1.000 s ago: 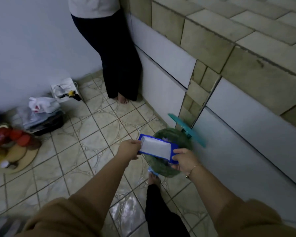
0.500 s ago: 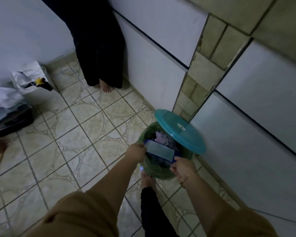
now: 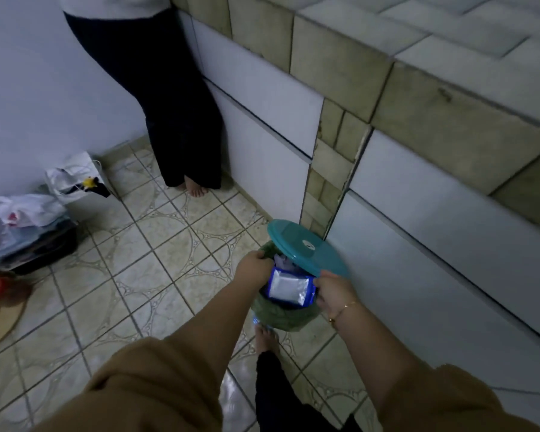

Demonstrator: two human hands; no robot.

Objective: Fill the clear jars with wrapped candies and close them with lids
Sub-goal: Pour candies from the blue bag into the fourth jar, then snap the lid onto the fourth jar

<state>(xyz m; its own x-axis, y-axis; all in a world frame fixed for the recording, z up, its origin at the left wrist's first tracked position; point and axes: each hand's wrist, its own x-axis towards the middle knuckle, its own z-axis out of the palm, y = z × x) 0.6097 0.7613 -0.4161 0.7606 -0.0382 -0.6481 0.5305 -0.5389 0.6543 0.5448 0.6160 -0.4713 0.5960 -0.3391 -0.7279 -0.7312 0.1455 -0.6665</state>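
Note:
A blue-edged plastic bag (image 3: 289, 288) with a pale, shiny middle sits in the mouth of a green bin (image 3: 281, 316) on the floor. My left hand (image 3: 252, 269) grips the bag's left end at the bin's rim. My right hand (image 3: 332, 293) pinches its right end. The bin's teal lid (image 3: 306, 247) stands tilted open behind the bag. Other scraps lie deeper in the bin under the lid. No jars or candies are in view.
A tiled counter front (image 3: 418, 120) with white panels runs along the right. Another person's legs (image 3: 175, 120) stand at the far corner. Bags and a white paper bag (image 3: 72, 182) sit by the left wall. My bare foot (image 3: 265, 338) is just below the bin.
The bag went from above the bin down into its mouth, held in both hands. The lid stayed tilted open, and the camera tilted down and then back up.

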